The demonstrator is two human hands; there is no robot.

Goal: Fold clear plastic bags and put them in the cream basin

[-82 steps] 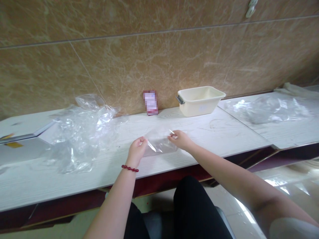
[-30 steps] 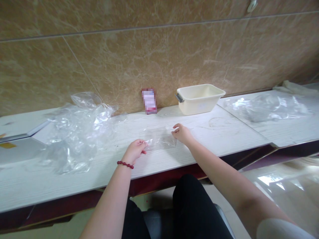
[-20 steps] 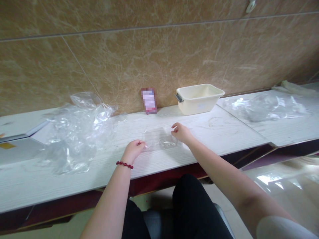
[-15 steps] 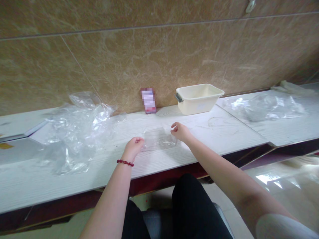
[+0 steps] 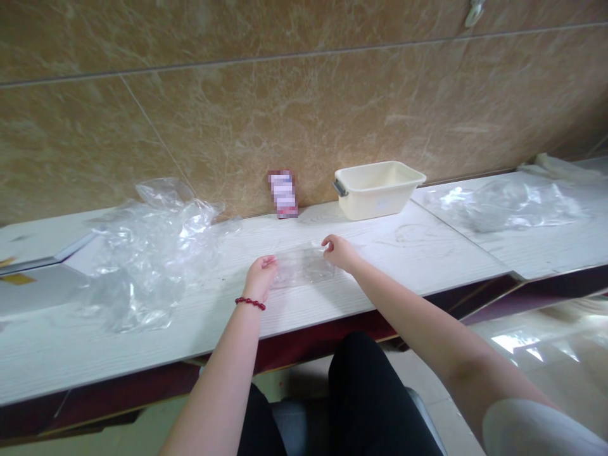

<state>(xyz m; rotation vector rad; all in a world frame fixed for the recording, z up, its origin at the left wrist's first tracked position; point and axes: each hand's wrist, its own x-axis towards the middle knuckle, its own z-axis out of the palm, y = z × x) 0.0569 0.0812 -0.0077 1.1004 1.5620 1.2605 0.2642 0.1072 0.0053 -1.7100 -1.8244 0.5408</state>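
Note:
A clear plastic bag [image 5: 301,267] stretches flat between my two hands, just over the white wood-grain table. My left hand [image 5: 262,276], with a red bead bracelet at the wrist, is closed on the bag's left end. At its right end, my right hand [image 5: 340,253] pinches the plastic between thumb and fingers. Whether anything lies inside the transparent bag I cannot tell. To the left of my left hand spreads a large heap of crumpled clear plastic bags [image 5: 142,253].
A cream plastic bin [image 5: 375,199] with a grey handle stands by the tiled wall. Near it a phone-like object [image 5: 284,195], blurred out, leans on the wall. More clear plastic [image 5: 513,206] lies at the right. A white box [image 5: 38,285] sits at the left.
My left hand has shifted slightly right and up, its fingers now further over the bag's left end. My right hand has moved a little left. The bag stays between them.

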